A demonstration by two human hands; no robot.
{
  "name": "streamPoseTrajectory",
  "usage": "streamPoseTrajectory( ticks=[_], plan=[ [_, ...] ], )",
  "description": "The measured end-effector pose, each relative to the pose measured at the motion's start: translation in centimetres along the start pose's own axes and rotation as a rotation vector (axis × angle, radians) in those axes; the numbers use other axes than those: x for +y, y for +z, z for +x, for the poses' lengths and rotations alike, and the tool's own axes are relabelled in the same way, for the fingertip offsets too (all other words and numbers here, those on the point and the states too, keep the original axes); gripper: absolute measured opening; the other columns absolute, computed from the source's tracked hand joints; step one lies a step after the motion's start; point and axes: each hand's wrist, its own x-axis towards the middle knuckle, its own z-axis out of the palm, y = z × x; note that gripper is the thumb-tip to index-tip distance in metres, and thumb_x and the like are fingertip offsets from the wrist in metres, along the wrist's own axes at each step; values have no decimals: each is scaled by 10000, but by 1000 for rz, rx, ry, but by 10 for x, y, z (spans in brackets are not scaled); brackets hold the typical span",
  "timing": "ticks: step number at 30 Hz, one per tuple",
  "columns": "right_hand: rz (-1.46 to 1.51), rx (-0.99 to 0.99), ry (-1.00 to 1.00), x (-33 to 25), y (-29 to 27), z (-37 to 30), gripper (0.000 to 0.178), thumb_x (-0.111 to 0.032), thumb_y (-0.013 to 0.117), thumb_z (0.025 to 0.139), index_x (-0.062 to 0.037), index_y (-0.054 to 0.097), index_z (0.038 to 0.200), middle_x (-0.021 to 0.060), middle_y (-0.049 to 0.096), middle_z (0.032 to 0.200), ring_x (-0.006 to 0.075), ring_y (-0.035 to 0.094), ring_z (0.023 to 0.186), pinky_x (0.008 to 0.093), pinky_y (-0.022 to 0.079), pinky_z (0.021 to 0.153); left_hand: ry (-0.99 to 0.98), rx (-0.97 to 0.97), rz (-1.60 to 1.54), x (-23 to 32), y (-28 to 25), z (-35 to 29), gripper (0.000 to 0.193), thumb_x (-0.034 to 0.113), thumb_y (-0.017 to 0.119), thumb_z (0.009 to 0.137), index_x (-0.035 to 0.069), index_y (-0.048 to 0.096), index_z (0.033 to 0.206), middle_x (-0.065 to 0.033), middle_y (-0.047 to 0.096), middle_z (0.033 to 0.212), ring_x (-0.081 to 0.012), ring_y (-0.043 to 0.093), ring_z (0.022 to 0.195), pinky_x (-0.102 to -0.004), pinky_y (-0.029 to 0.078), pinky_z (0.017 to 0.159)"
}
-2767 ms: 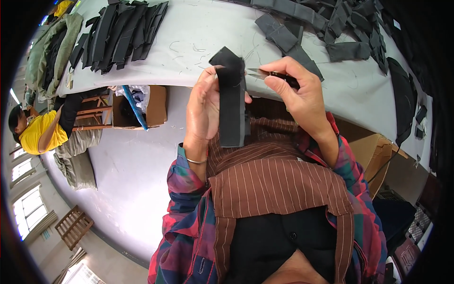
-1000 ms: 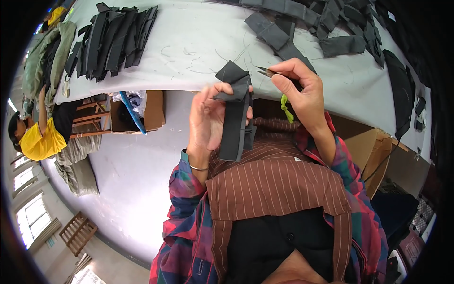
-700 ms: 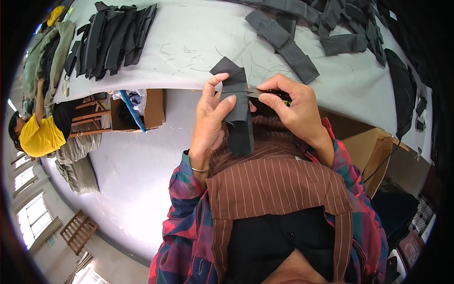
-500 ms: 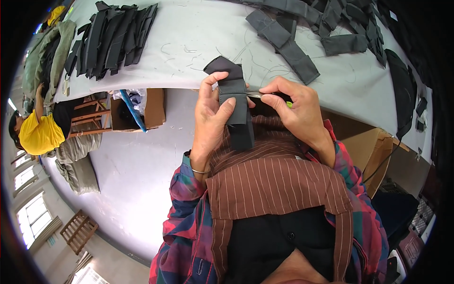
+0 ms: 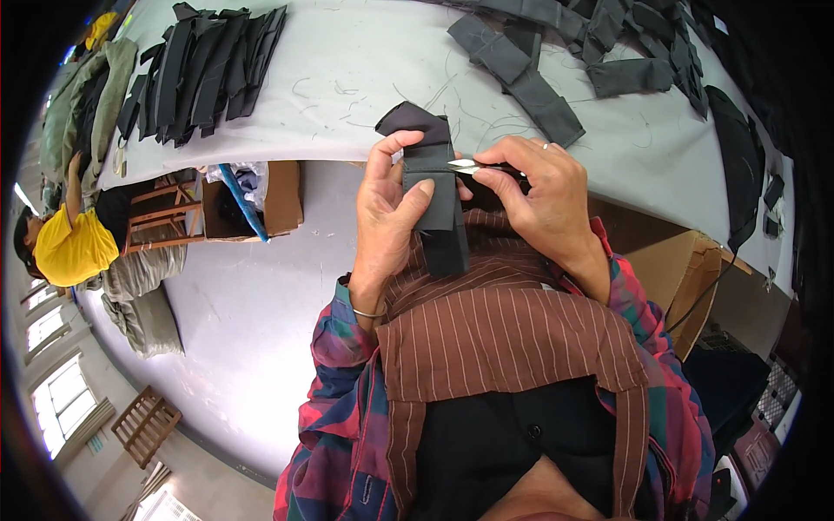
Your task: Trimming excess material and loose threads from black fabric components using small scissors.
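My left hand (image 5: 382, 217) grips a folded black fabric strip (image 5: 440, 214) in front of my striped brown apron, thumb flat on its face and fingers behind. A stitched seam crosses the strip just above the thumb. Between thumb and fingers, my right hand (image 5: 554, 195) holds small thread snips (image 5: 465, 166). Their two bright blades stand slightly parted, tips at the strip's right edge near the seam. Most of the snips' handle is hidden in the hand.
On the white table (image 5: 347, 56) lie a row of black fabric strips (image 5: 208, 78), a heap of dark pieces (image 5: 608, 35) and loose threads. Cardboard boxes (image 5: 285, 200) sit below. A person in a yellow shirt (image 5: 74, 247) is at the far left.
My right hand has turned and shifted slightly up, bringing the snips' blades more plainly into sight and apart at the strip's edge. The left hand and strip have barely moved.
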Motion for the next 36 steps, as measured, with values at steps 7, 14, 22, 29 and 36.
streamPoseTrajectory(
  ticks=[7, 14, 22, 29, 36],
  plan=[
    [-41, 71, -51, -1, 1, 1, 121, -176, 703, 780, -78, 636, 804, 46, 629, 701, 246, 585, 626, 358, 414, 575, 6, 17, 25, 1, 0, 0, 464, -13, 517, 883, 27, 344, 1312, -262, 580, 1162, -270, 672, 891, -357, 579, 789],
    [7, 67, -69, 6, 2, 4, 119, -167, 712, 770, -81, 635, 799, 44, 622, 679, 240, 578, 616, 359, 410, 575, -7, 1, 12, 0, -2, 2, 468, -9, 518, 885, 29, 343, 1317, -265, 575, 1166, -279, 671, 891, -365, 582, 781],
    [450, 18, 143, 9, 10, 3, 101, -144, 700, 816, -76, 656, 876, 39, 671, 700, 170, 636, 621, 283, 455, 567, 4, 13, 58, 1, 2, 1, 521, -33, 522, 880, 53, 325, 1354, -218, 586, 1142, -237, 658, 906, -338, 560, 807],
    [395, -117, 212, 0, 14, 9, 97, -162, 675, 838, -76, 653, 876, 52, 658, 664, 173, 635, 594, 281, 452, 539, -27, 7, 240, 4, 8, -2, 566, -98, 504, 855, 63, 332, 1370, -126, 544, 1177, -131, 558, 1041, -252, 483, 883],
    [274, -217, 160, -1, 14, 12, 108, -68, 677, 834, -6, 649, 918, 65, 644, 710, 120, 625, 608, 253, 468, 570, -7, 3, 359, 2, 5, -3, 586, -106, 492, 833, 58, 346, 1377, -138, 506, 1239, -128, 521, 1091, -246, 445, 925]
  ],
)
